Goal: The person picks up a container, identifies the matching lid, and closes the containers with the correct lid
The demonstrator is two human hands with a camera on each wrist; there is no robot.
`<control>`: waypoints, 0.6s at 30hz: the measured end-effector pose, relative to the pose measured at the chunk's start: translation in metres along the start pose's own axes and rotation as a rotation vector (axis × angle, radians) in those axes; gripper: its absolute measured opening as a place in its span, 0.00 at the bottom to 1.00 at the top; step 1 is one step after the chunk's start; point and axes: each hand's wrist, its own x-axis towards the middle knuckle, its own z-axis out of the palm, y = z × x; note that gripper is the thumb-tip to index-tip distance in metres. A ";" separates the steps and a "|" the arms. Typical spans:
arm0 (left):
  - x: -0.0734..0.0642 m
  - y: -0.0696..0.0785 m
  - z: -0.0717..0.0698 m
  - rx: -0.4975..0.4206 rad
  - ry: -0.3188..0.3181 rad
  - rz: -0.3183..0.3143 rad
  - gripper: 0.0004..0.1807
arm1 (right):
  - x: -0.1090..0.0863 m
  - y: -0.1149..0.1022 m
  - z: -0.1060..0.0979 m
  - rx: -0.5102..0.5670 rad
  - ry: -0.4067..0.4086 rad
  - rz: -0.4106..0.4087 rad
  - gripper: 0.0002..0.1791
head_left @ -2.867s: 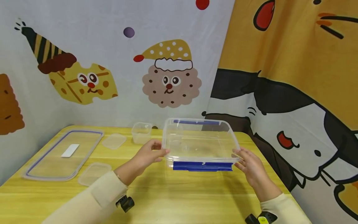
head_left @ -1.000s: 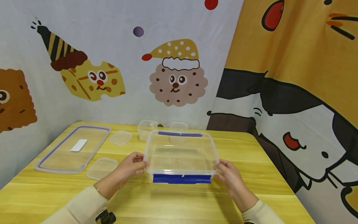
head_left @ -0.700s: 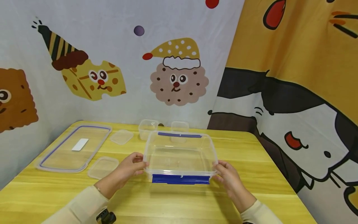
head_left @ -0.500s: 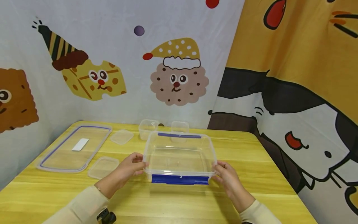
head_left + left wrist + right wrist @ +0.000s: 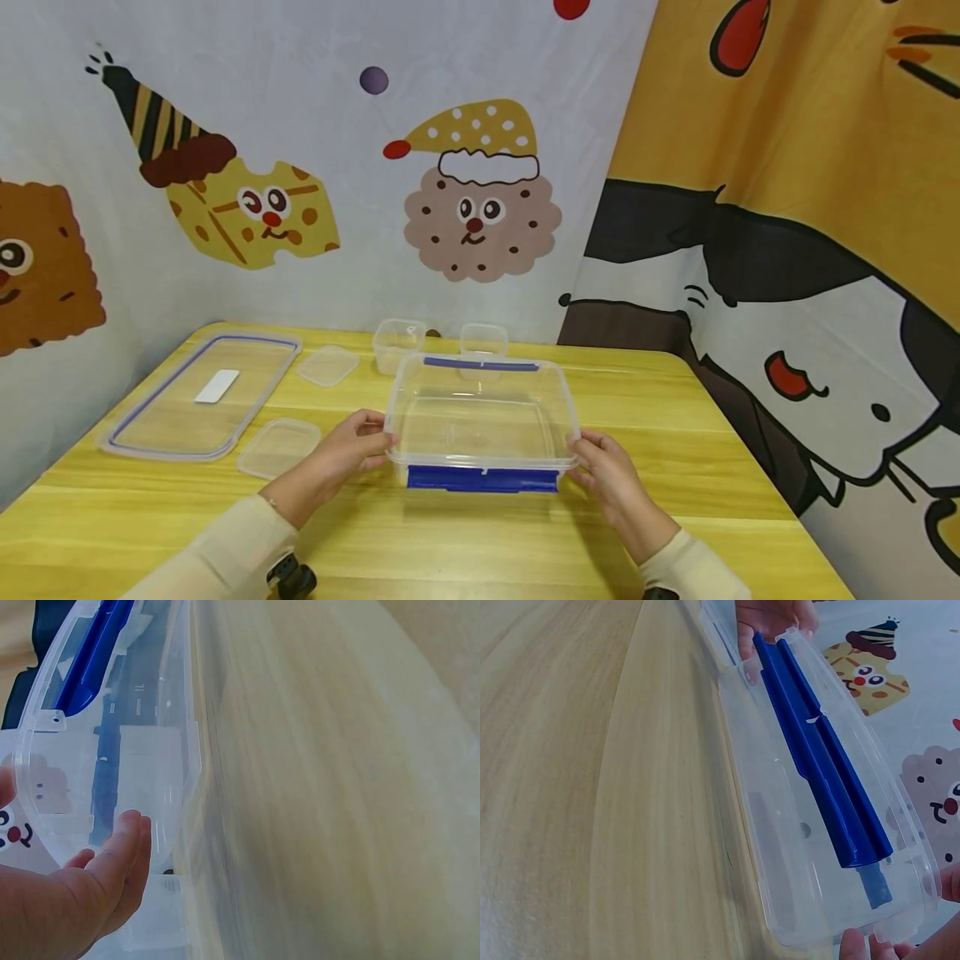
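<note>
A large clear plastic food container (image 5: 480, 429) sits low at the middle of the tabletop, lidless, with blue clip latches (image 5: 483, 478) on its near and far sides. My left hand (image 5: 337, 454) grips its left end, thumb at the rim and fingers along the wall below. At the opposite end, my right hand (image 5: 611, 475) holds the rim the same way. The left wrist view shows the left fingers (image 5: 124, 859) flat against the clear side wall. In the right wrist view, the near blue latch (image 5: 825, 757) hangs along the front, and only a few right fingertips (image 5: 851, 945) show.
A large clear lid (image 5: 168, 408) with a blue seal and white label lies at the left. Two small square lids, one farther back (image 5: 328, 367) and one nearer (image 5: 279, 448), lie beside it. Two small clear tubs (image 5: 397, 346) stand behind the container, one partly hidden.
Since the earliest frame, both hands have brought the large container down and nearer, slightly leftward. Over the last second the hands and container have stayed almost still. The lids and tubs stay put.
</note>
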 end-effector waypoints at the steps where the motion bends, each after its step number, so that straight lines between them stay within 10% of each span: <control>1: 0.000 0.000 0.000 -0.002 -0.002 0.001 0.29 | 0.000 0.000 0.000 0.002 0.000 0.000 0.26; 18: 0.000 0.005 -0.001 -0.007 0.000 -0.035 0.29 | 0.001 -0.005 0.001 0.026 -0.003 0.028 0.24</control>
